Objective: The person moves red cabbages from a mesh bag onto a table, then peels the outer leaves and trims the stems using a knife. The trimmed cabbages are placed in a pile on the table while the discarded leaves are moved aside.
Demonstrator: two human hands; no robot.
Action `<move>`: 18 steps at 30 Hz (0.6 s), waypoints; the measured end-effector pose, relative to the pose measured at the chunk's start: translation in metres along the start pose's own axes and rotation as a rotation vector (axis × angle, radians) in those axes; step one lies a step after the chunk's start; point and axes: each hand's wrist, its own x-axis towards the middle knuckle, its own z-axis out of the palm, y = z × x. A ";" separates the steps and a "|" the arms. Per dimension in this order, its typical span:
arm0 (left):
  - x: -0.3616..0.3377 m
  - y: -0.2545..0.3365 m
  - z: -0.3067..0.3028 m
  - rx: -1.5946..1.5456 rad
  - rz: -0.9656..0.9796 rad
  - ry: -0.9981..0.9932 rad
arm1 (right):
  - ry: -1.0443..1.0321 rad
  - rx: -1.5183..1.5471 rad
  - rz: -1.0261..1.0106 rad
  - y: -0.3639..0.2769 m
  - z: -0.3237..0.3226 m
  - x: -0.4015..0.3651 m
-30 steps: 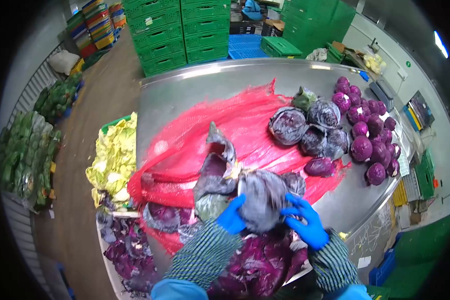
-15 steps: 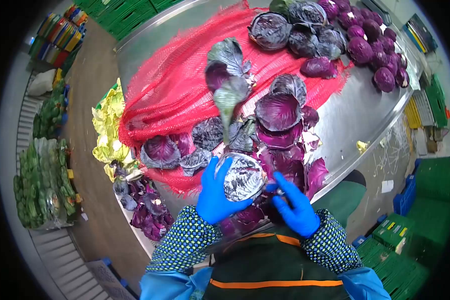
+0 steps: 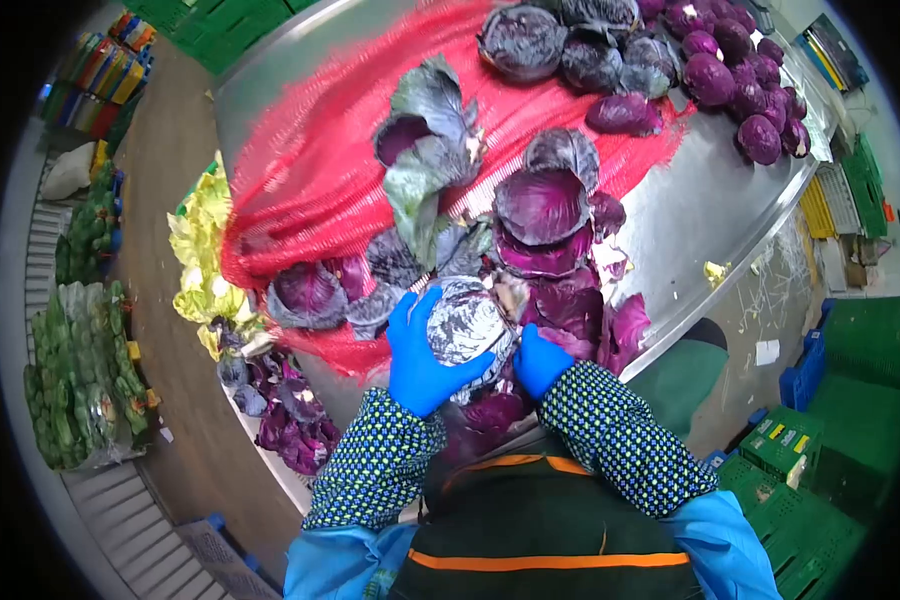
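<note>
A whitish, purple-veined cabbage head (image 3: 464,325) sits low over the near edge of the metal table. My left hand (image 3: 418,358), in a blue glove, holds its left side with the fingers spread round it. At its right side my right hand (image 3: 543,361), also gloved in blue, is closed; what it grips is hidden. Loose purple cabbage leaves (image 3: 541,207) lie just beyond the head, and a large green-grey leaf (image 3: 414,187) rests on the red net (image 3: 315,170).
Dark unpeeled cabbages (image 3: 522,42) and peeled purple ones (image 3: 709,80) are grouped at the table's far right. Discarded leaves (image 3: 295,420) and yellowish leaves (image 3: 202,240) lie off the left edge. Green crates (image 3: 782,445) stand on the right.
My right hand has moved left against the cabbage, and its fingers have closed. The left hand still holds the head. The whole view has shifted slightly.
</note>
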 end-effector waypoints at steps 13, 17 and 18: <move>-0.010 -0.040 -0.075 -0.721 -0.478 0.039 | 0.238 0.456 -0.455 -0.011 -0.060 -0.026; -0.035 0.014 -0.046 -0.085 -0.153 0.006 | 0.199 0.670 -0.255 -0.012 -0.027 -0.040; -0.049 -0.004 -0.004 -0.356 -0.221 -0.038 | 0.174 0.705 -0.190 -0.016 -0.028 -0.041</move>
